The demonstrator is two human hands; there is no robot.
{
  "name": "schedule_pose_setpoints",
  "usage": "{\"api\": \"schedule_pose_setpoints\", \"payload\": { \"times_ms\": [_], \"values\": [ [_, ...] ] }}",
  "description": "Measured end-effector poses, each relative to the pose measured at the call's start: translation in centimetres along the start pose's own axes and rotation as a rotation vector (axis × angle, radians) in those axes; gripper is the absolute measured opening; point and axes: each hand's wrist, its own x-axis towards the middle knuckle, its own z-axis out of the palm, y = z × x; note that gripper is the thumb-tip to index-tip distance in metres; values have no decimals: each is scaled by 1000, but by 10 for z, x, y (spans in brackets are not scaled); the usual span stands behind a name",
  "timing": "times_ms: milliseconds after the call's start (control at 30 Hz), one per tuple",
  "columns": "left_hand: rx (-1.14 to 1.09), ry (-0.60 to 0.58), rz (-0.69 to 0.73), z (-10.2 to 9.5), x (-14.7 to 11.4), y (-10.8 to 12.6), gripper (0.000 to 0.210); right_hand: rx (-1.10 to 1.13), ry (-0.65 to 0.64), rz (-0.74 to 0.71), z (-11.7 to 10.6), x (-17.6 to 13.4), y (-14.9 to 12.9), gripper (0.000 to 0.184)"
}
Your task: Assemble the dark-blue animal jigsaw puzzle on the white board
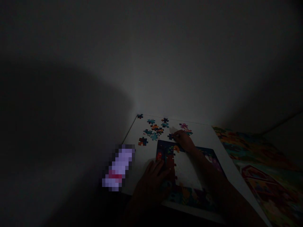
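A partly filled jigsaw puzzle (170,160) lies on the white table (139,164), with a pale gap in its middle. My left hand (153,176) rests flat over the puzzle's left side, fingers spread. Beyond the puzzle's far edge, my right hand (184,140) has its fingers closed at a dark blue puzzle piece (170,136), which is on or just above the table. Several loose puzzle pieces (154,127) are scattered past the puzzle. A pink piece (183,126) lies behind my right hand. The light is dim, so fine detail is lost.
A blurred-out bright screen (119,167) is at the table's left edge. Colourful printed sheets or puzzles (255,170) lie to the right of the table. A plain wall (165,63) rises behind, and one loose piece (140,116) sits at the far left corner.
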Motion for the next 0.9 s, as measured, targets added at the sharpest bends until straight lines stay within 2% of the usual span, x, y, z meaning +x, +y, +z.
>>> {"api": "schedule_pose_setpoints", "payload": {
  "times_ms": [233,367,600,767,900],
  "values": [
    [18,-4,15,-2,0,-1,59,-272,-111,-61,-12,4,-21,28],
    [-13,17,8,0,0,-2,56,-277,-137,-58,-8,17,-38,27],
    [-15,0,12,3,0,-4,57,-161,-144,36,25,59,-88,37],
    [-13,-8,5,6,-1,-6,62,-272,-18,235,53,68,-112,62],
    [-26,-1,1,8,-1,-6,60,-271,2,277,58,65,-118,55]
  ]
}}
